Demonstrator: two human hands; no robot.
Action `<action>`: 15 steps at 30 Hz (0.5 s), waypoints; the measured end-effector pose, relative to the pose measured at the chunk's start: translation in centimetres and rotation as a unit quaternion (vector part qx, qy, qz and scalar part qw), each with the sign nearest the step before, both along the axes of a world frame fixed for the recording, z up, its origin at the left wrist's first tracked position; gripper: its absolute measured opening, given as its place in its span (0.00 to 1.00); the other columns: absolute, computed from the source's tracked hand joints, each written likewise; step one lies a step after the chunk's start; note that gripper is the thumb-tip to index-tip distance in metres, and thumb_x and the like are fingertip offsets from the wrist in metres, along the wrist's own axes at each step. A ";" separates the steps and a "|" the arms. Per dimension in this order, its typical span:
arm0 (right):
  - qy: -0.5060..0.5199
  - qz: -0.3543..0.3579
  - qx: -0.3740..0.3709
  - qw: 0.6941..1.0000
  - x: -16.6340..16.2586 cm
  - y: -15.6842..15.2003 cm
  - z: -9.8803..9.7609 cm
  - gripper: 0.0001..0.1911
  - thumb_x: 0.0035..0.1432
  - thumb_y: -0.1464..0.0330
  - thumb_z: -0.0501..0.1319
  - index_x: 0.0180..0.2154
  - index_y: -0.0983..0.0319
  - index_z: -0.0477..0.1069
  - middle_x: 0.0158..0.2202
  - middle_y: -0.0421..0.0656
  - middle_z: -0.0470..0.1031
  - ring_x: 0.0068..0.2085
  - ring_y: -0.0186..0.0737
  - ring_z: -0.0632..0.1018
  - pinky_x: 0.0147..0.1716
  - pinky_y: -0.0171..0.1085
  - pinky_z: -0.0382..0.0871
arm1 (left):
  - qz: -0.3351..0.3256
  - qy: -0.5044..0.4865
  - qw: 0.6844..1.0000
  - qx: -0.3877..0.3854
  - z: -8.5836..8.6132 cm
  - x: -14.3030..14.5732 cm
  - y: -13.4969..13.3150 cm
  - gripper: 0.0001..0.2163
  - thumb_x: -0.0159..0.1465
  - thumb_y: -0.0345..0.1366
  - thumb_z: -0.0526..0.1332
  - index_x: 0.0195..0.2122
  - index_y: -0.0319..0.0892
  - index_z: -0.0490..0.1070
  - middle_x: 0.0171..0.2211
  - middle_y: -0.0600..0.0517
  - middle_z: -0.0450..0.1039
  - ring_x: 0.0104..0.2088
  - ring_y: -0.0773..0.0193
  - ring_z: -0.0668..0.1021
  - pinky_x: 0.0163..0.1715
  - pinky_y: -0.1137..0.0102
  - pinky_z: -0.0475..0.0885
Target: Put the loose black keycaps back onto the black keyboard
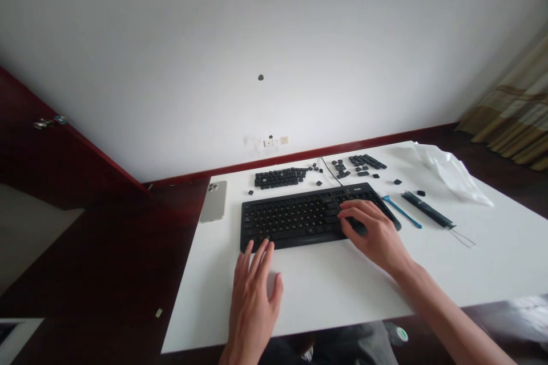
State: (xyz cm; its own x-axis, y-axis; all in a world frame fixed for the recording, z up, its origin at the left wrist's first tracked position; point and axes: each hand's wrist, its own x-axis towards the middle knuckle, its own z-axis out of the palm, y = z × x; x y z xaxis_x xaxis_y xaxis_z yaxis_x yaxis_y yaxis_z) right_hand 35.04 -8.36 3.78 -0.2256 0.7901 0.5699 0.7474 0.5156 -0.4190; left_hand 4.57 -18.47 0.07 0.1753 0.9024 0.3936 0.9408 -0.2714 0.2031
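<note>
A black keyboard lies on a white table. My left hand lies flat with fingers stretched out, its fingertips at the keyboard's near left corner. My right hand rests on the keyboard's right end, fingers spread over the keys, holding nothing. Behind the keyboard lie loose black keycaps, one group on the left and another on the right.
A phone lies face down at the table's left edge. To the right of the keyboard lie a blue tool, a black wire-tipped tool and a crumpled clear plastic bag. A white wall with sockets stands behind; curtains hang far right.
</note>
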 end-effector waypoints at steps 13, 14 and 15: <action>-0.020 0.067 -0.054 0.996 -7.4 -6.0 -2.6 0.25 0.66 0.72 0.59 0.62 0.50 0.71 0.59 0.48 0.76 0.52 0.55 0.79 0.51 0.58 0.80 | -0.006 0.038 0.999 -0.019 0.2 2.1 1.8 0.33 0.69 0.30 0.55 0.76 0.49 0.51 0.72 0.49 0.60 0.73 0.45 0.61 0.71 0.37 0.57; -0.015 0.059 -0.056 0.997 -7.4 -5.9 -2.6 0.24 0.66 0.73 0.59 0.60 0.51 0.73 0.57 0.49 0.76 0.51 0.55 0.80 0.50 0.57 0.81 | -0.001 0.036 0.999 -0.018 0.2 2.1 1.6 0.34 0.69 0.31 0.55 0.76 0.49 0.50 0.72 0.49 0.59 0.74 0.44 0.59 0.71 0.37 0.56; -0.008 0.050 -0.060 0.997 -7.4 -5.8 -2.7 0.22 0.66 0.73 0.59 0.59 0.51 0.74 0.56 0.49 0.76 0.51 0.54 0.80 0.50 0.56 0.81 | 0.002 0.033 0.999 -0.015 0.2 2.1 1.5 0.34 0.69 0.31 0.56 0.76 0.49 0.49 0.73 0.48 0.58 0.74 0.44 0.58 0.71 0.37 0.56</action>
